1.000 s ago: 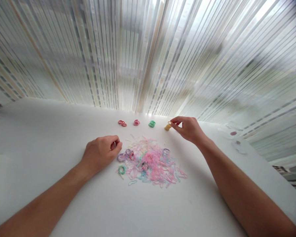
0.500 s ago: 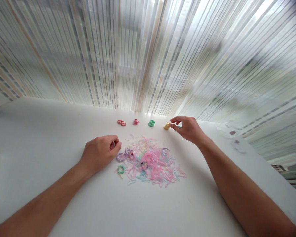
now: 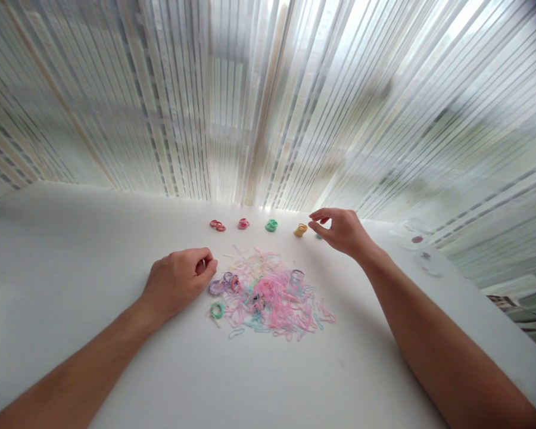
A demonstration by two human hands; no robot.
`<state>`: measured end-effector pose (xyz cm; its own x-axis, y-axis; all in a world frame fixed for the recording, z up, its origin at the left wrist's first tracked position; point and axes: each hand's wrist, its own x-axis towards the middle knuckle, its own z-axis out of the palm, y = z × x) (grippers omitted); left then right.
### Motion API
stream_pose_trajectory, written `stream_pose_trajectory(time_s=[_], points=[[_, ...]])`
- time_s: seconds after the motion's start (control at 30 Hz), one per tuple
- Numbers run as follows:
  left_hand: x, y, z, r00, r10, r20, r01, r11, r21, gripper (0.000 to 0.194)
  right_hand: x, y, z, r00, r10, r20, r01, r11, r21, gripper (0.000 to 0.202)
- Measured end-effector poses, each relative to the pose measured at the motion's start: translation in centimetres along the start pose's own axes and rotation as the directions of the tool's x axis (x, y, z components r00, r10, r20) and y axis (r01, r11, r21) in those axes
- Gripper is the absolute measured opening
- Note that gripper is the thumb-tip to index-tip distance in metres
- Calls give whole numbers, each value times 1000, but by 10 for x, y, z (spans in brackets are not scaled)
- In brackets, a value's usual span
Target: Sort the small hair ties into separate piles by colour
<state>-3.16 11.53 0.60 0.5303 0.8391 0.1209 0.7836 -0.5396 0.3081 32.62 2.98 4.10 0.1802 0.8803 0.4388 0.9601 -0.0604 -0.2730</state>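
My right hand [image 3: 339, 231] is beside a small yellow stack of elastic bands [image 3: 301, 230], its thumb and forefinger apart with a narrow gap to the stack. A bluish-grey bundle [image 3: 319, 236] lies partly hidden under that hand. My left hand [image 3: 181, 277] rests on the table, fingers curled and thumb against the forefinger; what they hold, if anything, is hidden. To its right spreads a loose pile of pink, blue and pale bands [image 3: 272, 295]. Purple bands [image 3: 217, 287] and a green coil [image 3: 217, 310] lie at the pile's left edge.
Along the back of the white table [image 3: 161, 381] sit small bundles of red bands [image 3: 217, 226], pink bands [image 3: 243, 224] and green bands [image 3: 271, 225]. A striped string curtain [image 3: 183, 119] hangs behind. Clear plastic pieces [image 3: 429, 262] lie at the far right.
My right hand has let go of the yellow stack and drawn slightly away, its fingers now clear of it. The left hand keeps its curled pose. The view has shifted slightly.
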Motion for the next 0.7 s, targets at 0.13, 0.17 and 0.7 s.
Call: stream_pose_trajectory(time_s=[0.13, 0.17, 0.7], points=[[0, 1, -1, 1000, 3, -2, -3, 1000, -3, 30, 0, -1, 0, 1000, 2, 15, -2, 1000, 0, 18], [0, 1, -1, 1000, 5, -3, -5, 1000, -4, 30, 0, -1, -1, 1000, -1, 15, 1, 1000, -1, 18], [0, 1, 0, 1000, 13, -13, -13, 1000, -2, 31, 0, -15, -12, 998, -19, -66, 21, 1000, 22, 19]])
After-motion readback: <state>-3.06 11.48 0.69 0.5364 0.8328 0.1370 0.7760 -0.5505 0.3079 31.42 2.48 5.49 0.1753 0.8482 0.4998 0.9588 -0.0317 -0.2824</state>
